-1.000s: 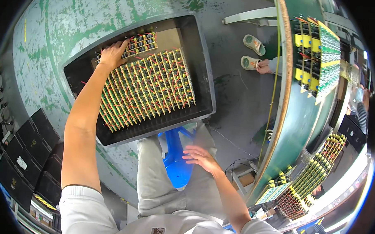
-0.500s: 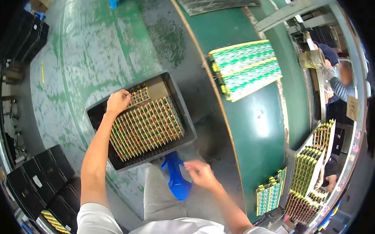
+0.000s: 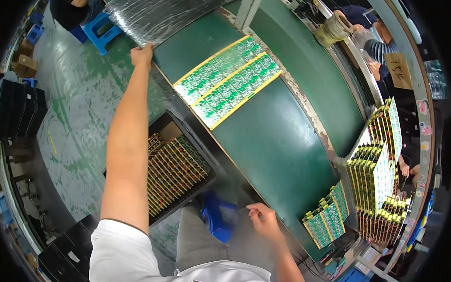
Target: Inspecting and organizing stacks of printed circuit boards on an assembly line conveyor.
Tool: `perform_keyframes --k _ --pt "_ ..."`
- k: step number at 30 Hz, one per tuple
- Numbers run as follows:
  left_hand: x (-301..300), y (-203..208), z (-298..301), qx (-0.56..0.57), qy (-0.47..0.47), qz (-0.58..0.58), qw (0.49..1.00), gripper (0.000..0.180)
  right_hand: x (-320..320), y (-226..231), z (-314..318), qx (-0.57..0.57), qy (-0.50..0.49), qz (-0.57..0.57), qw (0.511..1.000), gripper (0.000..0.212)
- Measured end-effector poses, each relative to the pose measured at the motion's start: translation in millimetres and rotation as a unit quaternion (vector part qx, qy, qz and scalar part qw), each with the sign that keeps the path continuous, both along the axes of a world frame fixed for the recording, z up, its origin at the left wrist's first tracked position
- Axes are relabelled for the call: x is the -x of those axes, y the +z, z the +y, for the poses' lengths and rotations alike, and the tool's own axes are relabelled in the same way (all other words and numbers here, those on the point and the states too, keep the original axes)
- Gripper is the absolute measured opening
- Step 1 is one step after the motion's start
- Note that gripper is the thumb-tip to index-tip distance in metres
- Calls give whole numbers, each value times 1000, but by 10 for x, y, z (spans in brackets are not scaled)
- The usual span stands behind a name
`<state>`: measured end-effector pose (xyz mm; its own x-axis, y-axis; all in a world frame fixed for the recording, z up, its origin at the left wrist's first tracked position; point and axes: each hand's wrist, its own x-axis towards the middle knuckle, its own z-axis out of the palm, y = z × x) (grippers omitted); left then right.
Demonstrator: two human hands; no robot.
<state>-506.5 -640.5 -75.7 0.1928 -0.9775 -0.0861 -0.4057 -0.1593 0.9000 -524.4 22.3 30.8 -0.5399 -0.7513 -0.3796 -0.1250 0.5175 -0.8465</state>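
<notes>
My left hand is stretched far forward to the table's edge, beside a sheet under clear plastic film. Its fingers are curled, and what they grip, if anything, is hidden. To its right a green-and-white circuit board panel with yellow strips lies flat on the green table. My right hand hovers over my lap near the table's edge, fingers loosely bent and apart, with nothing in them. Below my left arm sits a black crate filled with rows of upright circuit boards, partly covered by the arm.
A blue stool stands by my legs, another blue stool at the far left near a seated person. Stacked board panels lean at the table's right end, beside racked boards. Other people work beyond the bench.
My left hand has left the boards in the crate and reached forward to the table edge. The view has turned right. Connector parts at the panel's edge no longer show.
</notes>
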Motion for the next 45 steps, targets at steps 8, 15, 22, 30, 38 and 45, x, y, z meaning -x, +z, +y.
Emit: perform_keyframes --k 8,15,22,30,38,45 --pt "-988 503 624 23 -55 480 875 16 -122 -34 -19 -44 50 -59 996 18" --pt "-3733 194 2435 6 25 442 897 16 -98 -52 -139 -51 132 -108 984 21" --pt "-5415 255 4913 -74 205 353 910 17 -93 -90 -166 -65 178 -126 974 23" --pt "-5100 -624 5350 -162 276 343 883 36 -102 -53 -39 -105 204 -138 963 23" --pt "-4909 -941 5422 -197 232 375 875 25 30 48 147 -138 177 -125 966 22" --pt "-4785 -961 5546 -206 268 371 865 21 189 172 4 -131 170 -108 971 20"
